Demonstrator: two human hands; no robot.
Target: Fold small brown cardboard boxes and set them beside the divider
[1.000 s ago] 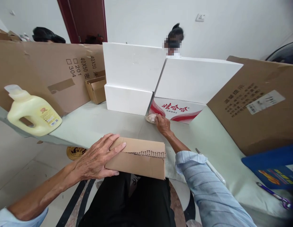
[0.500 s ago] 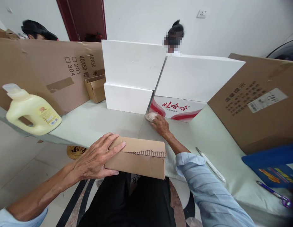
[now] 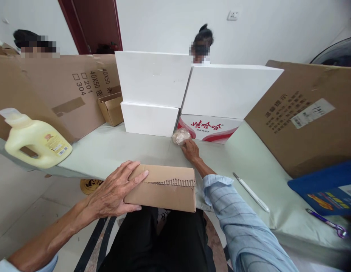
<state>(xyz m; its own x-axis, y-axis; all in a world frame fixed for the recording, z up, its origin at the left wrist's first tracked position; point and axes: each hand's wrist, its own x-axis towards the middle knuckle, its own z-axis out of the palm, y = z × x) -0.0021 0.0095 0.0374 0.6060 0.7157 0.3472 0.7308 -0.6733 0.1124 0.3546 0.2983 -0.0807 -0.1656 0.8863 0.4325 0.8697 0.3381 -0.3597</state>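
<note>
One brown cardboard box (image 3: 161, 189), a ragged corrugated edge showing along its seam, is held over the lap at the near edge of the tabletop (image 3: 147, 149), while one clear-wrapped bundle (image 3: 180, 136) sits farther in, just in front of three plain white boxes (image 3: 154, 79) and one red-printed box (image 3: 208, 127). Around them stand one yellow jug (image 3: 52, 141), one small carton (image 3: 113, 109) and two large cardboard panels (image 3: 36, 83); at right lie one white-handled knife (image 3: 251, 192), one purple tool (image 3: 324, 220) and one blue package (image 3: 324, 189). Two other people (image 3: 205, 37) are partly visible behind. The left hand (image 3: 117, 189), knuckles up, has its grip clasped on the box's left end, fingers spread across the top, thumb on the near side. The right arm stretches forward in a rolled blue sleeve, the right hand (image 3: 191, 150) touching the bundle's near right side; whether that grip is closed cannot be told.
</note>
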